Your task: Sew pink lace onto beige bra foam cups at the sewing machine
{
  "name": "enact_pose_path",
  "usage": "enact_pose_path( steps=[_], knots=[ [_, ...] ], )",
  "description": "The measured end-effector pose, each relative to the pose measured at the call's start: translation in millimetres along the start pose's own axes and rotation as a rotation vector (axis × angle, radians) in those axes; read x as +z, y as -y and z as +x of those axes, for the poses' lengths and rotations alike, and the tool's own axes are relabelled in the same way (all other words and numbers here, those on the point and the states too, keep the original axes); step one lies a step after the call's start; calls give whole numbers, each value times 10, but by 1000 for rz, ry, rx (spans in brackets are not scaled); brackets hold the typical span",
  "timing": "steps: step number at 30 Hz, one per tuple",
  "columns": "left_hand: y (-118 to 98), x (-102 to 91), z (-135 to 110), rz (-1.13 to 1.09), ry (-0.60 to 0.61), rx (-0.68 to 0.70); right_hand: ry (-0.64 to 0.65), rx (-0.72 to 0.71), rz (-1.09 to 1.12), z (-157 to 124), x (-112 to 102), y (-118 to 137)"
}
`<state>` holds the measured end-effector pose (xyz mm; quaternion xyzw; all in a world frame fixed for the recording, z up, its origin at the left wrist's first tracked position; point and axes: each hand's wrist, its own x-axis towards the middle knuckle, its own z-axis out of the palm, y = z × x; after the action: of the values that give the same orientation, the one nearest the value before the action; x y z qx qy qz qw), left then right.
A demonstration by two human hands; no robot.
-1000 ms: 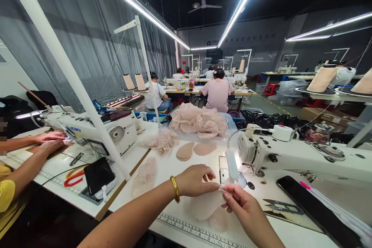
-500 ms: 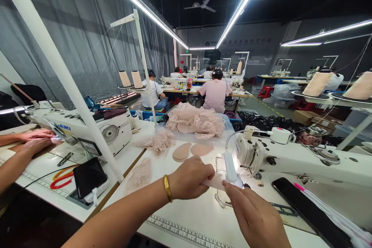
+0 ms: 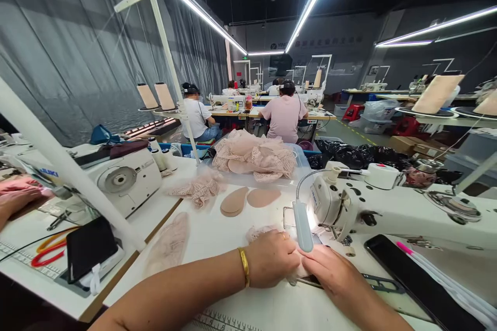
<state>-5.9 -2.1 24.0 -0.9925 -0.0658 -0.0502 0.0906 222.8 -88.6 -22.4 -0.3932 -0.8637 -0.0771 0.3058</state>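
My left hand (image 3: 271, 258), a gold bangle on its wrist, is closed on a pale pink lace piece (image 3: 261, 232) by the sewing machine's needle area. Just to its right, my right hand (image 3: 330, 268) grips the same fabric, fingertips close to the left hand's. Most of the cloth is hidden under both hands. A small lamp (image 3: 303, 227) on a bendy neck hangs over the fingers and blocks the needle from sight. The white sewing machine (image 3: 380, 212) stands to the right. Beyond my hands lie teardrop-shaped beige pads (image 3: 234, 201).
A clear bin (image 3: 303, 158) heaped with pink lace stands behind the pads. Loose lace (image 3: 200, 187) and a sheer piece (image 3: 169, 243) lie to the left. A black phone (image 3: 404, 274) rests at the right. Co-workers sit ahead; a co-worker's hand (image 3: 19, 196) shows far left.
Both hands have come down and slightly right with the fabric, from above the table to the needle area. Lace now shows beyond my left hand. The view has shifted.
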Motion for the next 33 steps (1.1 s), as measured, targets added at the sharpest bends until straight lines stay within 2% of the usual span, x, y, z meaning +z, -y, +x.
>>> enact_pose_path(
  steps=[3, 7, 10, 15, 18, 26, 33],
  knots=[
    [19, 129, 5, -29, -97, 18, 22, 41, -30, -98, -5, -51],
    [-4, 223, -23, -46, -147, -25, 200, 81, -29, -156, -93, -67],
    [-18, 219, -4, -57, -161, -66, 259, 95, -26, -158, -132, -94],
    [-49, 175, 54, -52, -145, -104, 242, 102, -42, -181, -121, -129],
    [-81, 173, 69, -10, -180, -118, 251, 111, -61, -197, -114, -131],
    [-102, 182, 84, 29, -205, -92, 283, 93, -76, -255, -65, -183],
    [-111, 220, 80, 47, -251, -79, 255, 90, -114, -241, -66, -172]
  ],
)
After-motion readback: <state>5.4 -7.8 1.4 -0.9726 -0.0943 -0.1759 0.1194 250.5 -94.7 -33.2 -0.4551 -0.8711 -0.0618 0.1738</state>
